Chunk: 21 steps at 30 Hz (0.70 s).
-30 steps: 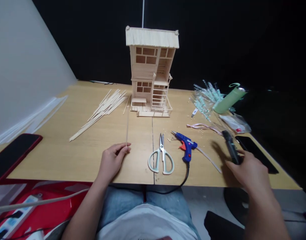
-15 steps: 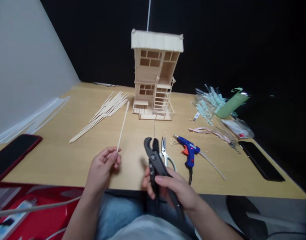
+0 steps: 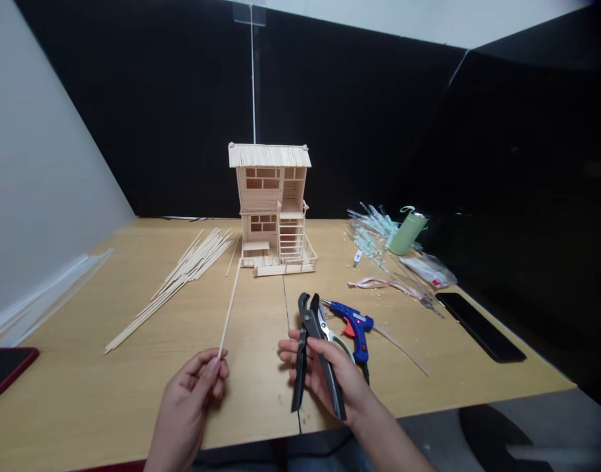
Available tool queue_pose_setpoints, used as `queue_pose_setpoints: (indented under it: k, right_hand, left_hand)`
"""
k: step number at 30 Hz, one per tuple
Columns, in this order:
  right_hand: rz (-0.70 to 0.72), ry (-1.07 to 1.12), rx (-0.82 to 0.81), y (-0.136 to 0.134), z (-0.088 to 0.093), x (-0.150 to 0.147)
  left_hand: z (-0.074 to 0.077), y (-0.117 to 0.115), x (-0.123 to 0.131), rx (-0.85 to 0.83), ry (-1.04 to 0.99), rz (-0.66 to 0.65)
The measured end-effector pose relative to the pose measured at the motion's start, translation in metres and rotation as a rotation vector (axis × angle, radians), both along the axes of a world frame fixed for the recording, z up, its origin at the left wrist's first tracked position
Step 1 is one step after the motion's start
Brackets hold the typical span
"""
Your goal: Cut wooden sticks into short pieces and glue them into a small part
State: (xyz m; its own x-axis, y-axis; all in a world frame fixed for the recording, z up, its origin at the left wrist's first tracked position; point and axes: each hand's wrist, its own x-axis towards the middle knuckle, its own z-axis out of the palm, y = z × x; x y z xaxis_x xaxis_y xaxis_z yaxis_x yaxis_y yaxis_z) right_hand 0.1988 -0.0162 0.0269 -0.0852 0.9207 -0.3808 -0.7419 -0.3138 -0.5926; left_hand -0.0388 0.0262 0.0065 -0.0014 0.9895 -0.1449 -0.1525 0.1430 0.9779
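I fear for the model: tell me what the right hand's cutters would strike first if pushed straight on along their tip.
Probably the stick house, at its front railing; only bare table lies between. The right hand holds the cutters; their height over the table is unclear.

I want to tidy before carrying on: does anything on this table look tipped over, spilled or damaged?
The green bottle lies tipped on its side among scattered clear wrappers. The model house stands upright and whole. The left hand pinches a thin stick; the right hand grips the cutters.
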Motion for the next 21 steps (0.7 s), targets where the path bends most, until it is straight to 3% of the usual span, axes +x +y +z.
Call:
queue_pose_setpoints:
  k: [3, 6, 9, 12, 16, 21]
  right_hand:
    - [0.128, 0.005, 0.051, -0.009, 0.006, 0.002]
    - [0.334, -0.067, 0.119, -0.021, 0.015, -0.001]
    - [0.45, -0.295, 0.196, -0.029, 0.026, -0.002]
    - [0.489, -0.564, 0.301, -0.033, 0.035, -0.005]
    - [0.483, -0.674, 0.369, -0.04, 0.034, -0.018]
    - [0.439, -0.378, 0.249, -0.046, 0.017, -0.039]
  left_hand:
    - [0.003, -0.001, 0.008, 0.014, 0.034, -0.065]
    - [0.021, -0.003, 0.016, 0.027, 0.068, -0.125]
    - [0.041, -0.006, 0.019, 0.051, 0.046, -0.131]
    - [0.051, -0.014, 0.019, 0.088, 0.081, -0.128]
    - [0.047, -0.029, 0.017, 0.123, 0.052, -0.066]
    - [0.034, -0.034, 0.023, 0.158, -0.159, 0.049]
